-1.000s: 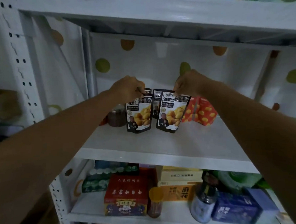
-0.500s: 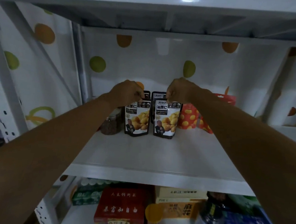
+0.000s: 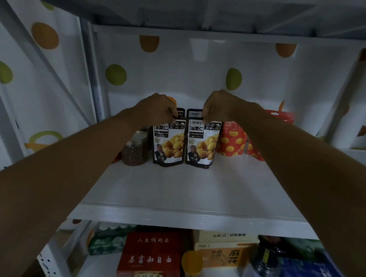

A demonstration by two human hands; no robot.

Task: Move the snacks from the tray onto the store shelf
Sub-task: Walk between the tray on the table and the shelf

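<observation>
White sheeting [image 3: 181, 74] dotted green and orange hangs behind the shelf [image 3: 185, 194], a pale metal board under another board just above. Light is dim.

Two pouches stand upright near the back of the shelf, side by side and almost touching. The left pouch [image 3: 168, 146] and the right pouch [image 3: 202, 148] look alike. Each is a black stand-up bag with a pale band of dark Chinese characters near the top and a heap of yellow kernels across the middle. A small figure in dark clothes is at the lower left. Their bases sit flat on the board. Behind them the black top of a back pouch [image 3: 194, 113] shows above the right one, and another edge peeps out behind the left.

My left hand [image 3: 158, 109] is curled, fingers pinching the top edge of the left pouch. My right hand [image 3: 220, 107] is curled the same way, pinching the top left corner of the right pouch. Both forearms reach in over the shelf front.

Just left of the left pouch stands a clear jar [image 3: 135, 148] with dark reddish-brown contents. Just right of the right pouch is a red bag [image 3: 233, 143] with yellow spots, partly hidden by my right forearm.

On the lower shelf [image 3: 105, 266] I see a red box [image 3: 151, 258] with gold characters, a green pack [image 3: 107, 240], yellow boxes [image 3: 224, 245] and a blue box [image 3: 310, 276].
</observation>
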